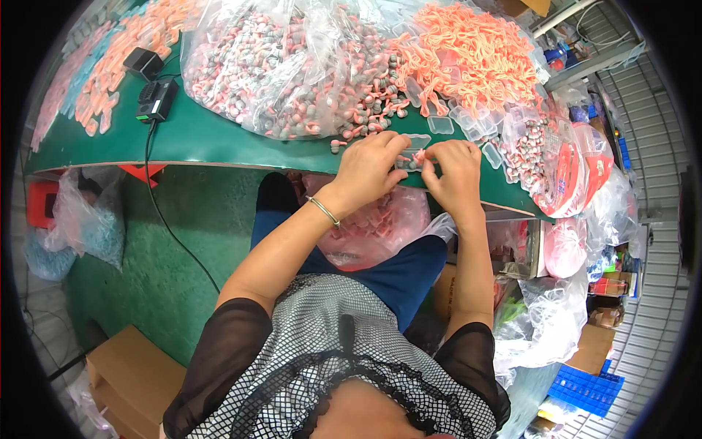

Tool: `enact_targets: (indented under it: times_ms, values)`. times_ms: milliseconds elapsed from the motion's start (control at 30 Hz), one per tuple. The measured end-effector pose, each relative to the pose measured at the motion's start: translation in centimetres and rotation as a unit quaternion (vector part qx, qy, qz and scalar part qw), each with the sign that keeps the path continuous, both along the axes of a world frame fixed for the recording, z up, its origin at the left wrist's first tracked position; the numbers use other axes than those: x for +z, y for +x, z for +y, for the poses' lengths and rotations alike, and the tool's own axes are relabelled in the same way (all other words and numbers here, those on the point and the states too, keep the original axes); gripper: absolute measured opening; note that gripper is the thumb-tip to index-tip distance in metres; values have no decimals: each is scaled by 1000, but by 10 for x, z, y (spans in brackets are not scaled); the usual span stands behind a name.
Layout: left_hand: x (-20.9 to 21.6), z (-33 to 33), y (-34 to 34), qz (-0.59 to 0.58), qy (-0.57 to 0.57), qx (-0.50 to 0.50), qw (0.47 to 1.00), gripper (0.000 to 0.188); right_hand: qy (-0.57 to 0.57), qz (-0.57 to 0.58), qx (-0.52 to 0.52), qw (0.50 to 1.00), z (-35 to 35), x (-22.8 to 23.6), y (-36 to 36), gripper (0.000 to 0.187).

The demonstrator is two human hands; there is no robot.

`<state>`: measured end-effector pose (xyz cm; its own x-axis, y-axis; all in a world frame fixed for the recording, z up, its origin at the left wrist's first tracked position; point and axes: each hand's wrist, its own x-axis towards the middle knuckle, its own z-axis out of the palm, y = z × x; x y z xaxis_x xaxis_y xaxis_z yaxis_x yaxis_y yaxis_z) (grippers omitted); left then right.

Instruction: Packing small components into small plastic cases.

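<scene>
At the table's near edge my left hand [371,167] is closed on a small clear plastic case [417,139], with the thumb below and the fingers above. Close beside it, my right hand [455,170] pinches a small pink piece [418,156] at the case. The fingers partly hide that piece, so I cannot tell its exact kind. One loose pink-and-grey knobbed piece [338,145] lies next to my left hand. Beyond my hands, a large clear bag [270,73] spills many such pieces onto the green table [212,146]. Empty clear cases [440,125] lie just past my right hand.
Orange cords [475,58] are heaped at the far right. A bag of small beads [530,150] sits near the right edge. Black adapters [157,99] with a cable and rows of orange packs [106,80] are at left. On my lap rests a pink bag [380,230].
</scene>
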<state>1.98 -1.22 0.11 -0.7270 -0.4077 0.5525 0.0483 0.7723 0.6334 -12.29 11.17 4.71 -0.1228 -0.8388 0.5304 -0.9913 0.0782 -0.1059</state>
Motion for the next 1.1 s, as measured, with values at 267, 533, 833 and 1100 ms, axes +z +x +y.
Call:
enact_targets:
  times_ms: [267,533,833,1100]
  values:
    - [-2,1,0,2,-7,0,1000,50,49,62,-19,997,-5,1,14,10]
    - [-2,-2,2,-19,-5,-7,1000,51,47,9,8,999,2,3,3,18]
    - [-1,0,3,-6,35,-4,999,52,23,-244,21,969,8,-15,-13,31]
    - [-7,1,-4,21,-33,10,999,23,-13,-156,37,987,10,-31,-8,30]
